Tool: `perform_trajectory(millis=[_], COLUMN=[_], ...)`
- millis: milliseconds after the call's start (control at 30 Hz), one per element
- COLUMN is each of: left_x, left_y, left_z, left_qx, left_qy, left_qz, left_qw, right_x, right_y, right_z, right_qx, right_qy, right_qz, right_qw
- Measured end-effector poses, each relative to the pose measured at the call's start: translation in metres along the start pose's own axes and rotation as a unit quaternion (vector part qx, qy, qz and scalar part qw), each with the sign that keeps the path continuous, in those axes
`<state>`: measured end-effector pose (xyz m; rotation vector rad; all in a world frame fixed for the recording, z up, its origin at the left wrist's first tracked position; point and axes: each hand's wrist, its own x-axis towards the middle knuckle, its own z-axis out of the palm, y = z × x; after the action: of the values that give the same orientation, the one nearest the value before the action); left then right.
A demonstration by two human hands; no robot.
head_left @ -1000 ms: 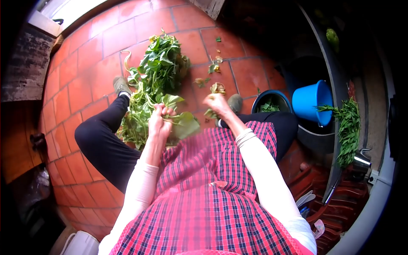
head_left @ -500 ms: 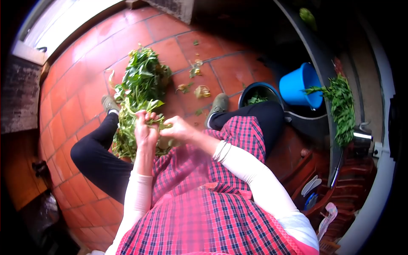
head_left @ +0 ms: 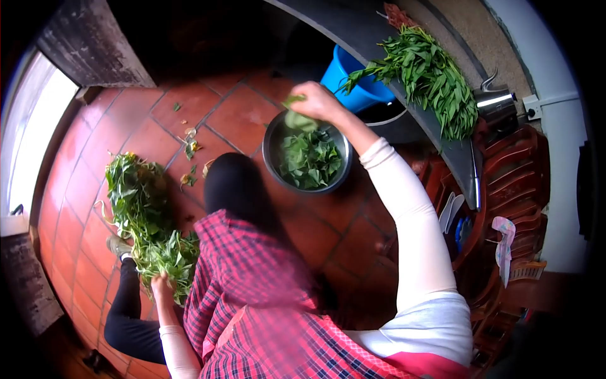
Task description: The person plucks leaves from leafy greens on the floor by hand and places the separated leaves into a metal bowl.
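Holding leaves (head_left: 301, 121), right hand (head_left: 314, 101) overhangs the bowl (head_left: 343, 151) of greens (head_left: 310, 161); left hand (head_left: 163, 287), grip unclear.

The tiled floor (head_left: 237, 123) bears leafy greens (head_left: 136, 189), scraps (head_left: 190, 148), a bowl (head_left: 346, 155).

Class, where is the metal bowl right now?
In the head view, the metal bowl is on the tiled floor, just above mid-picture, below-left of the blue bucket, with the right hand by its upper edge.
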<state>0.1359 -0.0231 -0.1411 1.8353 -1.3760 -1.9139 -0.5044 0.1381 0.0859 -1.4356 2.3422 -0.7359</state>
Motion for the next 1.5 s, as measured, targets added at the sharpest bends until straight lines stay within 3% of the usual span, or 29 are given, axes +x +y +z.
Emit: perform_trajectory(millis=[33,100,133,267,300,333,400,467,500,667,733,867,933,1000,1067,1100,1133,1200,1233,1267,1333,1400,1467,1500], left_x=[0.013,0.004,0.004,-0.002,-0.004,-0.005,-0.005,-0.01,-0.013,-0.004,-0.003,0.013,0.019,0.018,0.025,0.035,0.038,0.024,0.026,0.018,0.027,0.041,0.073,0.088], left_y=[-0.033,-0.026,-0.025,-0.017,-0.012,-0.015,-0.015,-0.01,0.0,0.008,0.026,0.024,0.015,0.036,0.03,0.007,0.009,0.037,0.025,0.054,0.039,0.054,0.082,0.096], left_z=[-0.018,-0.017,-0.014,-0.006,-0.009,-0.009,-0.011,-0.004,0.003,0.016,0.036,0.051,0.053,0.07,0.074,0.066,0.072,0.099,0.091,0.103,0.09,0.083,0.066,0.064], left_qx=[0.127,0.223,0.269,0.448,0.43,0.426,0.378,0.409,0.425,0.423,0.419,0.353,0.318,0.352,0.365,0.39,0.337,0.471,0.475,0.501,0.428,0.363,0.337,0.327], left_qy=[0.007,0.072,0.111,0.22,0.184,0.189,0.18,0.19,0.184,0.154,0.13,0.084,0.064,0.046,0.049,0.065,0.031,0.051,0.05,0.035,0.077,0.1,0.145,0.163], left_qz=[0.006,-0.122,-0.119,-0.04,-0.044,-0.007,-0.034,0.012,0.001,0.072,0.059,0.056,0.061,0.011,0.02,0.047,0.054,0.056,0.105,0.064,0.108,0.09,0.173,0.185], left_qw=[0.992,0.965,0.949,0.865,0.883,0.885,0.907,0.892,0.886,0.89,0.897,0.93,0.944,0.935,0.93,0.918,0.94,0.879,0.872,0.862,0.894,0.922,0.914,0.912], right_x=[-0.013,-0.035,-0.042,-0.068,-0.07,-0.076,-0.089,-0.08,-0.079,-0.073,-0.076,-0.08,-0.083,-0.075,-0.072,-0.078,-0.077,-0.081,-0.092,-0.079,-0.07,-0.081,-0.078,-0.077], right_y=[0.03,0.085,0.11,0.201,0.205,0.211,0.21,0.17,0.167,0.184,0.205,0.245,0.279,0.269,0.254,0.257,0.249,0.239,0.247,0.212,0.162,0.156,0.131,0.121], right_z=[0.006,0.03,0.046,0.132,0.15,0.17,0.206,0.215,0.226,0.27,0.279,0.256,0.239,0.2,0.168,0.166,0.162,0.168,0.186,0.178,0.187,0.22,0.262,0.27], right_qx=[-0.038,-0.048,-0.037,0.121,0.083,0.087,0.129,-0.045,-0.064,-0.146,-0.167,-0.142,-0.059,0.14,0.173,0.067,0.063,-0.031,-0.08,-0.054,-0.177,-0.113,-0.006,-0.054], right_qy=[-0.001,-0.005,0.002,0.017,-0.048,-0.056,-0.057,-0.18,-0.198,-0.138,-0.108,0.0,0.047,0.031,-0.014,-0.007,-0.045,-0.04,0.005,-0.023,-0.017,0.006,-0.182,-0.158], right_qz=[0.072,0.208,0.246,0.253,0.342,0.351,0.329,0.412,0.423,0.426,0.404,0.344,0.28,0.323,0.358,0.32,0.344,0.255,0.196,0.241,0.22,0.203,0.314,0.257], right_qw=[0.997,0.977,0.969,0.96,0.935,0.931,0.934,0.892,0.882,0.882,0.893,0.928,0.957,0.936,0.917,0.945,0.936,0.966,0.977,0.969,0.959,0.973,0.932,0.952])
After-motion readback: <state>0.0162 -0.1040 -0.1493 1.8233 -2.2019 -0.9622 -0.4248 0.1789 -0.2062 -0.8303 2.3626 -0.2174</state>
